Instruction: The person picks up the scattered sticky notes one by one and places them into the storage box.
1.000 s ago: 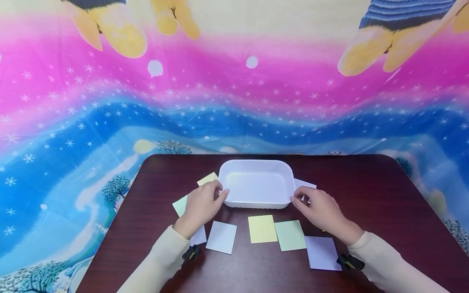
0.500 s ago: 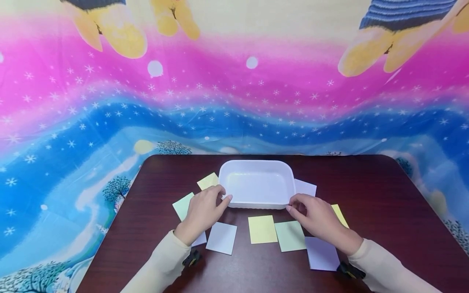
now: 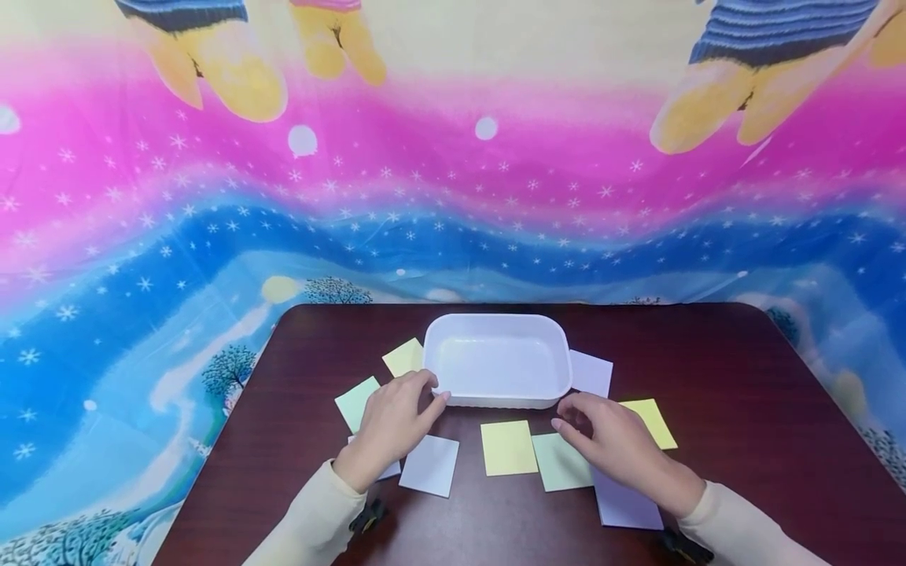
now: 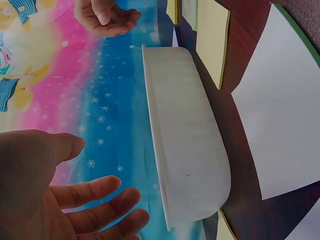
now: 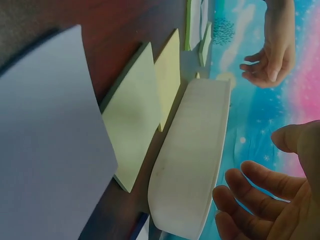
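A white rectangular plastic basin (image 3: 498, 402) sits on the dark wooden table, with nothing visible inside. Near its front left corner is my left hand (image 3: 392, 420), fingers loosely bent and holding nothing; the left wrist view shows a gap between it and the basin wall (image 4: 187, 135). My right hand (image 3: 619, 436) hovers off the front right corner, fingers also relaxed, above a green square (image 3: 555, 462) and a purple square (image 3: 626, 503). Between the hands lies a yellow paper square (image 3: 510, 448). A pale square (image 3: 429, 465) lies beside my left hand, which partly covers another.
More paper squares surround the basin: yellow (image 3: 402, 358) and green (image 3: 357, 403) on the left, lilac (image 3: 592, 373) and yellow (image 3: 649, 423) on the right. A printed cloth (image 3: 453, 181) hangs behind the table's far edge (image 3: 672, 305).
My right hand has drawn back from the basin's front right corner, uncovering the yellow square on the right. The left hand has shifted slightly nearer. Basin and squares keep their places.
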### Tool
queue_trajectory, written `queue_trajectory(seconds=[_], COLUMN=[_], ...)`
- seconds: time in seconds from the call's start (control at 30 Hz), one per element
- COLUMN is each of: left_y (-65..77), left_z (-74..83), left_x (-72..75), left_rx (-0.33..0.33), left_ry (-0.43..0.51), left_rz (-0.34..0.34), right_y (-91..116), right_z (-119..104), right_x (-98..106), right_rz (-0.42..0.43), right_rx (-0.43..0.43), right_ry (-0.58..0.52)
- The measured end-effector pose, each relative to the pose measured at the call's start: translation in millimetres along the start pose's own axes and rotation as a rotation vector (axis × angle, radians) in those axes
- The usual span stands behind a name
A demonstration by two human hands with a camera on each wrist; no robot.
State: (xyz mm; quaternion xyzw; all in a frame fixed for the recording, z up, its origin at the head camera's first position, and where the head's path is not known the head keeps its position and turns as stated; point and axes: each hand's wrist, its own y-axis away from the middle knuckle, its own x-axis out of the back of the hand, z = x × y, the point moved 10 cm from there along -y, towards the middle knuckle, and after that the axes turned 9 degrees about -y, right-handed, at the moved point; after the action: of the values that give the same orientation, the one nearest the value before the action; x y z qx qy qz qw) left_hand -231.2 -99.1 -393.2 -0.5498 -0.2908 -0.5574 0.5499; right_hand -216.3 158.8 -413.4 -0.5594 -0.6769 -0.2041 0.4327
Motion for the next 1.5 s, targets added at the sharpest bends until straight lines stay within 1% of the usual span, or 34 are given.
queue_trajectory(seconds=[0.23, 0.5, 0.67, 0.77, 0.93, 1.07, 1.27, 1.5], left_y=[5.5, 11.0, 13.4, 14.9, 18.2, 21.3, 25.7, 28.1], left_z=[9.0, 17.4, 19.4, 20.6, 23.0, 24.7, 26.8, 29.1], left_x=[3.3, -2.1, -9.0, -11.3, -13.6, -14.9, -15.6, -19.0], left_rx=[-0.034, -0.075, -0.083, -0.085, -0.097, -0.103, -0.115, -0.121], left_ry=[-0.003, 0.002, 0.011, 0.014, 0.010, 0.005, 0.008, 0.002], left_rz=[0.016, 0.030, 0.005, -0.007, -0.008, -0.001, 0.020, 0.004], right_y=[6.7, 11.4, 15.9, 18.1, 19.5, 20.5, 23.4, 25.5], right_z=[-3.2, -4.9, -0.6, 2.7, 5.9, 7.1, 4.8, 4.8], right_x=[-1.0, -6.1, -11.6, -12.7, -12.1, -12.7, -12.8, -12.1], right_rz=[0.016, -0.007, -0.027, -0.022, -0.002, -0.010, -0.007, -0.005], right_rx=[0.017, 0.016, 0.001, -0.004, 0.010, 0.003, 0.027, 0.035], right_ry=[0.019, 0.010, 0.013, 0.023, 0.036, 0.042, 0.017, 0.015])
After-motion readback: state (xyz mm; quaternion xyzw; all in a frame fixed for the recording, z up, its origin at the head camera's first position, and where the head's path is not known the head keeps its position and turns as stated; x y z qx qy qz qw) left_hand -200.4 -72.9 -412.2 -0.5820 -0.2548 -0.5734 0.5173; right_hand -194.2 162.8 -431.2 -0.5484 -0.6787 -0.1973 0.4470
